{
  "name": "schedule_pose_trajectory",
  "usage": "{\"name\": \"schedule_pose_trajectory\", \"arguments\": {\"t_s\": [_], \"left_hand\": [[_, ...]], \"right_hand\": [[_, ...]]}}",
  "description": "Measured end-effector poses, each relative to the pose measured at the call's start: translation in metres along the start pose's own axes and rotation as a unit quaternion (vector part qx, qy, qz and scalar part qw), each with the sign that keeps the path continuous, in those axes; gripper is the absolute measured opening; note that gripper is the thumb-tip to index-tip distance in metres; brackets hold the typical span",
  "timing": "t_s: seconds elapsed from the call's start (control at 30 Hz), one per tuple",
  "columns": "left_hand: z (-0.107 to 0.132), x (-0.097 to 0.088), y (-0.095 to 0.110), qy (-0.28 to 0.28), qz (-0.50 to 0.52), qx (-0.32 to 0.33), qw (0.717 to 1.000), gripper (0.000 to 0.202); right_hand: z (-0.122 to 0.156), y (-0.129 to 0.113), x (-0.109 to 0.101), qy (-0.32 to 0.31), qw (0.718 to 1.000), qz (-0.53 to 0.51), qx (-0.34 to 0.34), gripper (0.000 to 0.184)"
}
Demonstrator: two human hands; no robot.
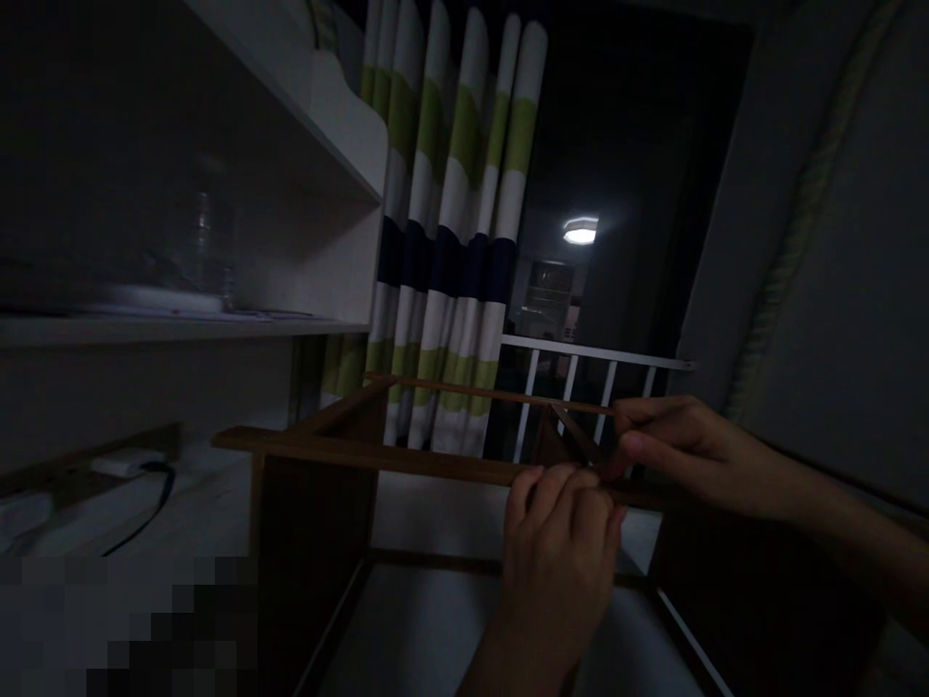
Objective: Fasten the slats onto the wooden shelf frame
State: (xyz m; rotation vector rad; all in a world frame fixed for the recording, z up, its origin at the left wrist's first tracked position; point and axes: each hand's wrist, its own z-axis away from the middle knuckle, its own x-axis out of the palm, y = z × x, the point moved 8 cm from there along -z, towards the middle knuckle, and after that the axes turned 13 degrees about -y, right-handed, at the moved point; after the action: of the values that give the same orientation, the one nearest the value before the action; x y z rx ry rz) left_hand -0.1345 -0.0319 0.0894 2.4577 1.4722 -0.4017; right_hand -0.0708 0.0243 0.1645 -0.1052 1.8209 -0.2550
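Observation:
In dim light a brown wooden frame (377, 455), like an open box or drawer carcass, stands in front of me. My left hand (562, 547) is curled over its near top rail, fingers closed on the wood. My right hand (678, 445) reaches in from the right and pinches the frame's right corner, where a short diagonal strip (573, 431) meets the rail. Thumb and fingers are pressed together on it.
White shelving (218, 329) with a clear bottle (207, 242) stands at the left. A striped white, green and navy curtain (450, 242) hangs behind, beside a white railing (595, 368) and a dark window reflecting a ceiling lamp. A black cable (149, 503) lies at the lower left.

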Motion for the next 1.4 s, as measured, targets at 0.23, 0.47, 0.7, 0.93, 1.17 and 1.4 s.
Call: {"name": "schedule_pose_trajectory", "arguments": {"t_s": [0.23,0.47,0.7,0.93,1.17,1.4], "left_hand": [[0.0,-0.003,0.001,0.006,0.003,-0.006,1.0,0.006],[0.001,-0.001,0.001,0.016,0.001,0.0,1.0,0.009],[0.002,0.003,0.001,-0.002,-0.012,0.011,1.0,0.008],[0.005,0.006,0.001,0.003,-0.04,0.021,0.999,0.013],[0.013,0.007,0.002,0.041,-0.069,0.023,0.997,0.018],[0.015,0.011,0.0,0.025,-0.056,0.008,0.998,0.015]], "right_hand": [[-0.002,0.006,-0.004,0.006,1.0,-0.023,0.017,0.04],[0.015,0.02,-0.011,0.022,0.998,-0.015,0.063,0.044],[0.02,0.003,0.0,-0.04,0.997,-0.063,-0.012,0.047],[0.004,-0.015,0.005,-0.046,0.994,-0.074,-0.069,0.043],[-0.006,-0.006,0.007,-0.029,0.988,-0.128,-0.086,0.043],[-0.002,0.016,0.002,0.007,0.993,-0.117,-0.016,0.045]]}}
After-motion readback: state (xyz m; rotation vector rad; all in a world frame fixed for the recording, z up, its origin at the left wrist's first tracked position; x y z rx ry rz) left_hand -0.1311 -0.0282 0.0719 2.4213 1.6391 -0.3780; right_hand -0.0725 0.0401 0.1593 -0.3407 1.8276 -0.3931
